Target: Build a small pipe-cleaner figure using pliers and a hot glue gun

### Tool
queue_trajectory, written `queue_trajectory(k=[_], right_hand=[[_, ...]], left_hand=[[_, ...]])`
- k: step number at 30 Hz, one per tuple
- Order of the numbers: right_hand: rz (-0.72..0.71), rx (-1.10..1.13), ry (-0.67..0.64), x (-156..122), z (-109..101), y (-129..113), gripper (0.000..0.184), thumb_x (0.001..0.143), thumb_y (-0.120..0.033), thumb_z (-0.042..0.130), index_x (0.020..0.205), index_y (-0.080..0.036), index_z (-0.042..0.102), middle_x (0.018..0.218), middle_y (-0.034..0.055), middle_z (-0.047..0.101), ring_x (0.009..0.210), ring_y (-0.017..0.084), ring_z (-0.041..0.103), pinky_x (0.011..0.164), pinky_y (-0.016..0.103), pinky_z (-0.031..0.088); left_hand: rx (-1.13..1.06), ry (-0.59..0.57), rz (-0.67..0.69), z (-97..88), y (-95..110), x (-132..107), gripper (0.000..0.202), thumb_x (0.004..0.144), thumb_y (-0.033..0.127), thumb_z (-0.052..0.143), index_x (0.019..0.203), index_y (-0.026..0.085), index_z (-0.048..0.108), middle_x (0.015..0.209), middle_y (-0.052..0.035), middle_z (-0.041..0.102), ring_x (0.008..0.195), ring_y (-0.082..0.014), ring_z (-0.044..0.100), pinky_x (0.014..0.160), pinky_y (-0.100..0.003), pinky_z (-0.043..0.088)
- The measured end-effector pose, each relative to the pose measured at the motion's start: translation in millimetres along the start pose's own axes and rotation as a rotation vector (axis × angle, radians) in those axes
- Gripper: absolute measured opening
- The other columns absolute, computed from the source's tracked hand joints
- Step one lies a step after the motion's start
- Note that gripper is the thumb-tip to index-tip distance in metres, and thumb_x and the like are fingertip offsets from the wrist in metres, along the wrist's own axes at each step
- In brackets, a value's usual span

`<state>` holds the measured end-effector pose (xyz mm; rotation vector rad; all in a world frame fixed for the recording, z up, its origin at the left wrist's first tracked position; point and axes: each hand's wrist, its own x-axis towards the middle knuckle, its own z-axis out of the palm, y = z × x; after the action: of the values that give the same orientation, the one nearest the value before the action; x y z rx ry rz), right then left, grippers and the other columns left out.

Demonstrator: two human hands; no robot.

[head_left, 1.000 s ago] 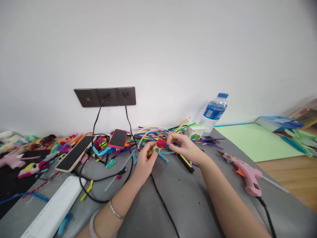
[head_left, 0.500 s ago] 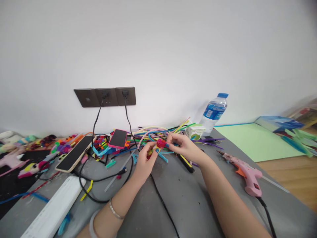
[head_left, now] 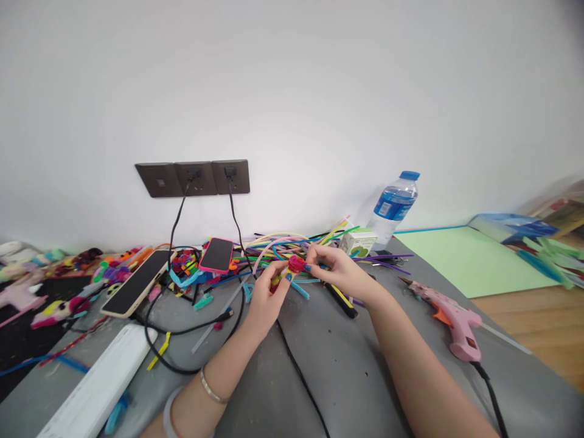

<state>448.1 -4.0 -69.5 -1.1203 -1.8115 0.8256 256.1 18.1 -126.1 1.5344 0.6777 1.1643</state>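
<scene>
Both hands meet over a grey table (head_left: 347,365) and pinch a small colourful craft piece (head_left: 292,267), pink-red on top with yellow below. My left hand (head_left: 268,298) grips its lower yellow part with curled fingers. My right hand (head_left: 335,271) pinches the pink-red top from the right. Just behind the hands lies a heap of coloured pipe cleaners (head_left: 292,246). A black marker (head_left: 341,301) lies under my right wrist.
A pink glue gun (head_left: 449,316) lies at the right, its cord running off the front edge. A water bottle (head_left: 395,207) and small carton (head_left: 359,243) stand behind. Two phones (head_left: 137,281) (head_left: 216,254) charge from wall sockets (head_left: 194,177). A white box (head_left: 98,386) and plush toys (head_left: 55,307) sit left.
</scene>
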Motion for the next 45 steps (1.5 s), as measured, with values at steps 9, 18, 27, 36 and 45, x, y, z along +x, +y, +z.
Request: queue_trajectory(k=[9, 18, 27, 36, 45], right_hand=[[0.001, -0.001, -0.003, 0.8, 1.0, -1.4, 0.011, 0.086, -0.020, 0.056, 0.076, -0.019, 0.053, 0.077, -0.0004, 0.051, 0.072, 0.014, 0.048, 0.069, 0.027, 0.039], [0.002, -0.007, 0.009, 1.2, -0.6, -1.5, 0.010, 0.088, -0.024, 0.057, 0.079, -0.019, 0.055, 0.076, 0.0001, 0.054, 0.071, 0.014, 0.049, 0.068, 0.027, 0.039], [0.085, 0.009, -0.069, 1.8, 4.7, 6.0, 0.016, 0.091, -0.033, 0.055, 0.100, -0.020, 0.057, 0.087, 0.0031, 0.060, 0.076, 0.017, 0.053, 0.068, 0.029, 0.043], [0.058, -0.013, -0.106, 3.0, 20.9, 7.3, 0.015, 0.089, -0.031, 0.059, 0.100, -0.021, 0.056, 0.081, 0.0001, 0.056, 0.072, 0.016, 0.052, 0.065, 0.027, 0.043], [0.004, -0.138, -0.113, 4.4, 35.5, 9.5, 0.016, 0.086, -0.021, 0.060, 0.101, -0.019, 0.057, 0.083, 0.0001, 0.057, 0.074, 0.016, 0.052, 0.067, 0.027, 0.042]], left_hand=[[0.003, -0.011, -0.007, -0.6, 0.2, -0.6, 0.025, 0.092, 0.035, 0.057, 0.113, 0.021, 0.063, 0.114, -0.0083, 0.070, 0.106, -0.0223, 0.066, 0.092, -0.032, 0.051], [-0.018, 0.022, -0.025, 0.5, 1.6, -0.2, 0.027, 0.090, 0.037, 0.060, 0.111, 0.020, 0.064, 0.115, -0.0093, 0.071, 0.107, -0.0229, 0.066, 0.092, -0.033, 0.052], [-0.181, 0.180, -0.104, 0.6, 1.9, 5.5, 0.033, 0.079, 0.035, 0.072, 0.107, 0.021, 0.063, 0.114, -0.0084, 0.072, 0.111, -0.0232, 0.066, 0.097, -0.035, 0.050], [-0.326, 0.242, -0.188, 0.9, 1.3, 7.1, 0.032, 0.069, 0.030, 0.078, 0.093, 0.019, 0.060, 0.098, -0.0039, 0.069, 0.095, -0.0173, 0.064, 0.080, -0.026, 0.049], [-0.271, 0.230, -0.167, 1.8, 4.2, 4.1, 0.030, 0.065, 0.024, 0.077, 0.085, 0.019, 0.056, 0.093, -0.0006, 0.062, 0.090, -0.0153, 0.060, 0.079, -0.026, 0.047]])
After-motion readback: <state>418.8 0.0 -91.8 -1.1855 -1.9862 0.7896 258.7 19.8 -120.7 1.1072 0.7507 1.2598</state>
